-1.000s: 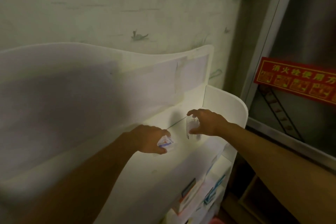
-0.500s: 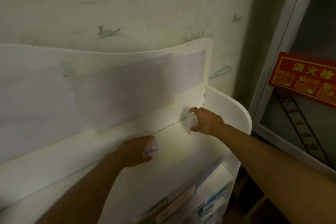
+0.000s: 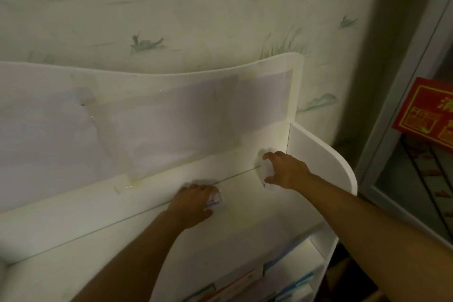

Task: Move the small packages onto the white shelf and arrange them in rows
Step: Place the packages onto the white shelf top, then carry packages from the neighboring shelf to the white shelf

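Both my hands are on the top of the white shelf point(image 3: 245, 218). My left hand point(image 3: 191, 206) grips a small white package with red and blue print point(image 3: 215, 197), set down on the shelf near the back panel. My right hand point(image 3: 284, 169) holds a pale, washed-out small package point(image 3: 263, 170) upright against the back panel, close to the shelf's right side wall point(image 3: 318, 154). Thumb and forefinger curl round its edges. The two packages stand apart, roughly in one line along the back.
Lower tiers of the shelf hold boxes with blue and red print point(image 3: 289, 284). A patterned wall rises behind the back panel. To the right stands a cabinet with a red sign point(image 3: 426, 115). The left stretch of the shelf top is in shadow.
My left hand slid its package further back toward the rear panel. My right hand stayed by the right wall with its package. The view shifted slightly.
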{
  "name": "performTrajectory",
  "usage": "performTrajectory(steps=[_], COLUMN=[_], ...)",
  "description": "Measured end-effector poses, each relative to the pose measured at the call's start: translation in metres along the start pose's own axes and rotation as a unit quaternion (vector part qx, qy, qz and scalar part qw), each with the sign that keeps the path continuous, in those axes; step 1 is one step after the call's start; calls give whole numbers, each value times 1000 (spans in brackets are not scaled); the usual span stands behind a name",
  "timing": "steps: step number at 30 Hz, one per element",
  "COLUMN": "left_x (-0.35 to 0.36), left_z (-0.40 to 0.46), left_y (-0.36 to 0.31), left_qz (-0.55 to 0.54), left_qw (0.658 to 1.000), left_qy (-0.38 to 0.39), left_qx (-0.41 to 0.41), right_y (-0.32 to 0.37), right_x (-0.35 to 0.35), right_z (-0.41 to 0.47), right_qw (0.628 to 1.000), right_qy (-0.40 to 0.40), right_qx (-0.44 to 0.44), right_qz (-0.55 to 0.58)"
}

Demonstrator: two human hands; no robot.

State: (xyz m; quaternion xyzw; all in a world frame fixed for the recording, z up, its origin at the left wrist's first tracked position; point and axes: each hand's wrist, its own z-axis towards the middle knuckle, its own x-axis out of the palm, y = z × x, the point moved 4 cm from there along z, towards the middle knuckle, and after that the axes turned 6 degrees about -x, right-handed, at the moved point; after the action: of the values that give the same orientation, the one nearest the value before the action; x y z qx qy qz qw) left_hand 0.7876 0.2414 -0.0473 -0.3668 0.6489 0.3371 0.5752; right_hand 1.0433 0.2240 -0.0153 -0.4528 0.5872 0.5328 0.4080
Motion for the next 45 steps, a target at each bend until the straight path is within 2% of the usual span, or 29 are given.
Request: performTrajectory(steps=[4,8,15,20,23,27,32,39,45], left_x=[1,-11,-74,-151,-184,-190,-175,-168,-147], left_z=[3,0,-36,-100,-147,-204,-265,-354,-449], left_y=[-2,9,44,78,115,166,208,286,378], left_qz=[16,23,92,76,95,84,59,28,-24], left_qw=[1000,1000,996,997,992,985,981,978,972], left_qy=[8,8,-17,-9,-22,-17,20,-46,-140], left_qx=[7,0,-7,-29,-75,-152,-185,-201,-185], right_y=[-6,-7,24,119,190,269,344,459,587], right_x=[3,2,-42,-76,-88,-87,-72,-48,-23], right_z=[0,0,0,3,-6,-19,-35,-61,-96], right_qw=[1000,999,998,987,971,952,940,928,907], right_qy=[8,51,48,45,32,11,27,-28,-66], right_qx=[4,7,-35,-150,-230,-303,-338,-372,-410], right_qz=[1,10,-29,-35,-50,-43,-31,23,70])
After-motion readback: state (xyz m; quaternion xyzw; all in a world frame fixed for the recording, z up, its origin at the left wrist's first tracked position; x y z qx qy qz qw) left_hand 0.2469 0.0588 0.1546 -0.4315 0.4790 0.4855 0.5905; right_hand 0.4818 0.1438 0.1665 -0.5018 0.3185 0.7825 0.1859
